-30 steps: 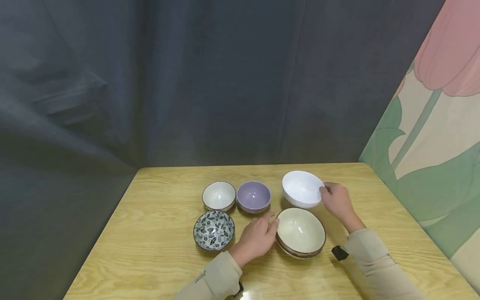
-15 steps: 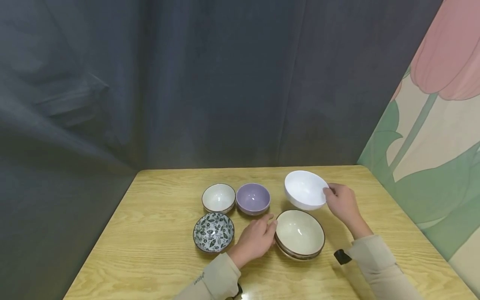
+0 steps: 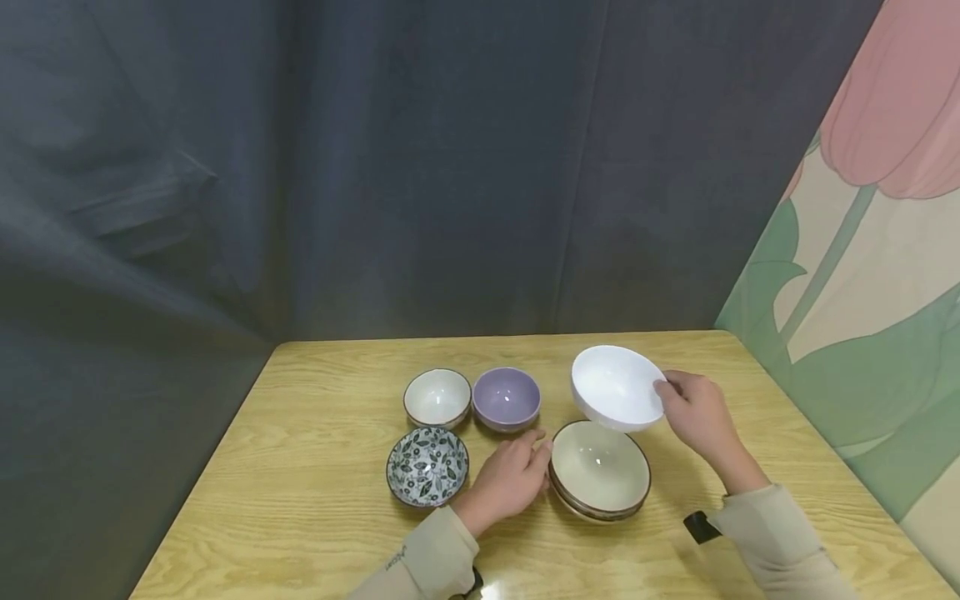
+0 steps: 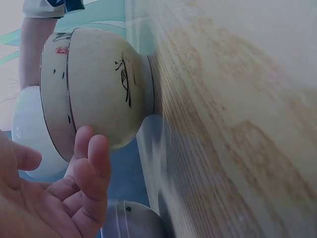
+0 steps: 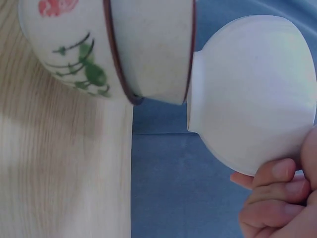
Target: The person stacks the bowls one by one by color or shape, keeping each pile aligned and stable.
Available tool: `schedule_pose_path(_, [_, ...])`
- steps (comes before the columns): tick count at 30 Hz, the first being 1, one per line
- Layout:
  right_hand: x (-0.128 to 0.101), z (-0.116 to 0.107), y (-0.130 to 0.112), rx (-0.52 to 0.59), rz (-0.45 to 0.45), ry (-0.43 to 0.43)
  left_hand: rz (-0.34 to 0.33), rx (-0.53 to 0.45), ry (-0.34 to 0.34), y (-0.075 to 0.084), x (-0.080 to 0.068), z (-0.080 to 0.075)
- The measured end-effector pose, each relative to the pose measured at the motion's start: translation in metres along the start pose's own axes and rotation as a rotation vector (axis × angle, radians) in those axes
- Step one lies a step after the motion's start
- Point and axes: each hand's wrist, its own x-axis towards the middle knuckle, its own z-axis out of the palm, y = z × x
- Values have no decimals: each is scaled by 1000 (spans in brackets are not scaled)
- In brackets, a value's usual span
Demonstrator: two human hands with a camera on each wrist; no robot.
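My right grip (image 3: 693,410) pinches the rim of the white bowl (image 3: 617,387), thumb over the edge and fingers curled beneath, and holds it tilted, off the surface (image 3: 315,500), just to the left of the grip and overlapping the far edge of the cream bowls. My left grip (image 3: 512,477) lies with relaxed, loosely bent fingers whose tips touch the left side of the cream bowl stack (image 3: 600,468); I hold nothing in it. From my wrist views the stack seems to be two nested bowls, brown-rimmed, with a painted sprig on the outer one, though the count is hard to settle. Left of my left grip stands the leaf-patterned bowl (image 3: 427,465). Beyond it sit the lilac bowl (image 3: 506,397) and the small pale bowl (image 3: 437,397).
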Motion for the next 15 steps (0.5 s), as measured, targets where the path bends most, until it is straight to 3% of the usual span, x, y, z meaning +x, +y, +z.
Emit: schedule_pose_path(15, [-21,-12,-15,21,-38,-4,-6,-16,-21,4,-1,-4])
